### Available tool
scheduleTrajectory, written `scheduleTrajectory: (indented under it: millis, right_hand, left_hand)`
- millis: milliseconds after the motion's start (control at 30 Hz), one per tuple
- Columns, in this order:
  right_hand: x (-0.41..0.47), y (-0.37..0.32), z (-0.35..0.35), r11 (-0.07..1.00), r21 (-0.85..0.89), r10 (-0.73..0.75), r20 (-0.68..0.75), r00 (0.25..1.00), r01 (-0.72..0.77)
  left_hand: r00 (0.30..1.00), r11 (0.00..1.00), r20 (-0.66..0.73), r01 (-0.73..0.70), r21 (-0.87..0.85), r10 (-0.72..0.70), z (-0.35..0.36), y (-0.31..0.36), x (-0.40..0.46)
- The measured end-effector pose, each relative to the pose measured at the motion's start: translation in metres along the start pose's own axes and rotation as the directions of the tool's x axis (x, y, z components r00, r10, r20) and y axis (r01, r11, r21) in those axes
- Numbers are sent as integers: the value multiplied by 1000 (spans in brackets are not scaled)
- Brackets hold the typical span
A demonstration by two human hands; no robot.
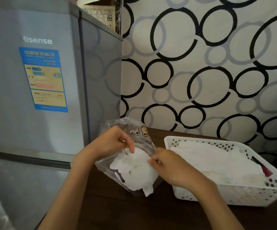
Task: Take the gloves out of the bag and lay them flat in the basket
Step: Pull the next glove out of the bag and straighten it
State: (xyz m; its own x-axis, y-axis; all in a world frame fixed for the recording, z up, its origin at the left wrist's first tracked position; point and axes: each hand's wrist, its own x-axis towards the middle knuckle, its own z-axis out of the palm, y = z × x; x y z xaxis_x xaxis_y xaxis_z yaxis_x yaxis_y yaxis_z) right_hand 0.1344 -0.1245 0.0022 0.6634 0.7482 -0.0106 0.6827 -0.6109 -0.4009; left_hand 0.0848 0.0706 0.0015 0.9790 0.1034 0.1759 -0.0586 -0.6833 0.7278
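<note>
While both hands point(111, 143) pinch the bag point(129, 163), "Hisense" fridge point(35, 80) behind, label seemingly rating 2.

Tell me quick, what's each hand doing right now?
Left hand: grips the clear plastic bag at its upper edge.
Right hand: pinches a white glove at the bag's opening.

bag point(129, 156) left of basket point(233, 196), gloves point(217, 163) inside
</note>
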Motion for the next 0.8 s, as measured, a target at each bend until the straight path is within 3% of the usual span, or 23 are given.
scheduleTrajectory:
  millis: [67,167,200,367,533,600,700,800]
  right_hand:
    - [1,5,-3,998,58,23,-64,998,-19]
    - [3,9,-6,992,128,55,-411,910,-3]
    - [3,11,-7,987,159,61,-445,894,11]
    - [5,20,-10,981,192,1,-161,987,31]
    - [7,26,-10,958,283,30,-228,973,37]
    - [7,26,-9,938,344,30,-224,974,50]
    - [6,26,-10,942,332,30,-205,978,41]
    - [3,28,-15,963,267,53,-268,962,22]
  left_hand:
    - [1000,1000,8,10,21,-11,1,2,0]
    - [1000,1000,-6,15,22,-15,-1,-2,2]
    - [1000,1000,-11,11,17,-11,-1,-4,3]
    - [1000,1000,29,-2,3,2,-2,-10,3]
    - [991,1000,132,0,-20,3,1,9,0]
    - [985,998,174,-17,55,7,7,13,2]
    - [998,971,69,-24,238,8,17,9,7]
    - [999,955,-53,3,297,13,21,5,10]
